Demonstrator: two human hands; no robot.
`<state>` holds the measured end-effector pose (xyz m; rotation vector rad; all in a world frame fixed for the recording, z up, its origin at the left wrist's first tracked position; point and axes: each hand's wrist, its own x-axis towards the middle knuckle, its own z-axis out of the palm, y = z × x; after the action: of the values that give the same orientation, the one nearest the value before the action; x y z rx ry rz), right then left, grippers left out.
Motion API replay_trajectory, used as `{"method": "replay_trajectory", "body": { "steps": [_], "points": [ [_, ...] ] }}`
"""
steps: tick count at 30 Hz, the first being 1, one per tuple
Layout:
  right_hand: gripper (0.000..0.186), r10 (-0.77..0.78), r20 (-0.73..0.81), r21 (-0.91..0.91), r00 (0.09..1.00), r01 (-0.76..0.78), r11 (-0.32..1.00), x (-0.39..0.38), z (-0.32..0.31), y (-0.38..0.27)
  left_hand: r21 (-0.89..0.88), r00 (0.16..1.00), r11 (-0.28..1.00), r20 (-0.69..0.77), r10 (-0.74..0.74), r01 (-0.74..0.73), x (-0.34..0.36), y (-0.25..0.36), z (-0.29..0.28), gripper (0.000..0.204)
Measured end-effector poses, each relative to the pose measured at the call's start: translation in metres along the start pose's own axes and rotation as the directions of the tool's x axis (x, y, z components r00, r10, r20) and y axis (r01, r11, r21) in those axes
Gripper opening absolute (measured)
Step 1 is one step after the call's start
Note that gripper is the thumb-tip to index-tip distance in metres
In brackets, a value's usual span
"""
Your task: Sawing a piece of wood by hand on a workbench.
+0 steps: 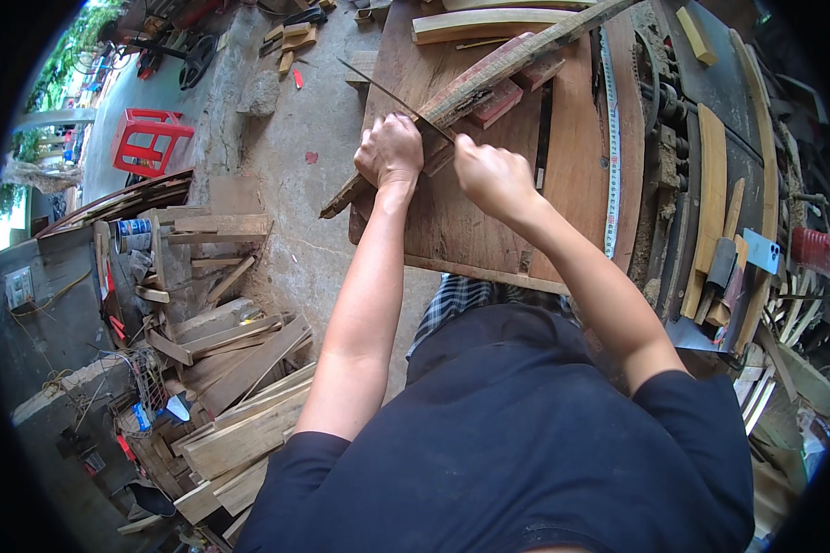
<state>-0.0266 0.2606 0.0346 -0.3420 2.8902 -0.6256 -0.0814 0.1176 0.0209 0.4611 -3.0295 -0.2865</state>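
Note:
A long rough wooden strip [526, 66] lies slantwise over the brown wooden workbench [466, 230], its near left end sticking out past the bench edge. My left hand [389, 152] is closed around this strip near that end. In my right hand [496, 177] is what looks like a handsaw [378, 85], its thin dark blade seen edge-on and crossing the strip just beyond my left hand. The saw's handle is hidden inside my fist. Reddish wooden blocks [498, 103] sit under the strip.
A measuring tape strip [611, 157] runs along the bench, beside machine parts at right. Further right are loose boards [710, 184] and a light blue phone [761, 251]. Planks [249, 415] are piled on the left. A red plastic stool [152, 141] stands far left.

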Motion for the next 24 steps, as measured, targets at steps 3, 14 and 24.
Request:
{"method": "replay_trajectory", "body": {
  "steps": [3, 14, 24],
  "points": [
    [0.013, -0.054, -0.098, 0.034, 0.994, 0.058, 0.998, 0.021, 0.011, -0.005, -0.004, 1.000, 1.000, -0.005, 0.001, -0.001, 0.002, 0.000, 0.003, 0.042],
    [0.011, -0.023, -0.061, 0.019, 0.998, 0.024, 1.000, 0.014, 0.003, -0.005, 0.000, 1.000, 1.000, -0.006, 0.007, -0.007, 0.001, 0.001, 0.003, 0.044],
    [0.011, -0.015, 0.016, 0.026, 1.000, 0.015, 1.000, -0.021, -0.004, 0.001, 0.004, 1.000, 1.000, 0.001, -0.010, 0.010, 0.000, -0.005, 0.001, 0.044]
  ]
}}
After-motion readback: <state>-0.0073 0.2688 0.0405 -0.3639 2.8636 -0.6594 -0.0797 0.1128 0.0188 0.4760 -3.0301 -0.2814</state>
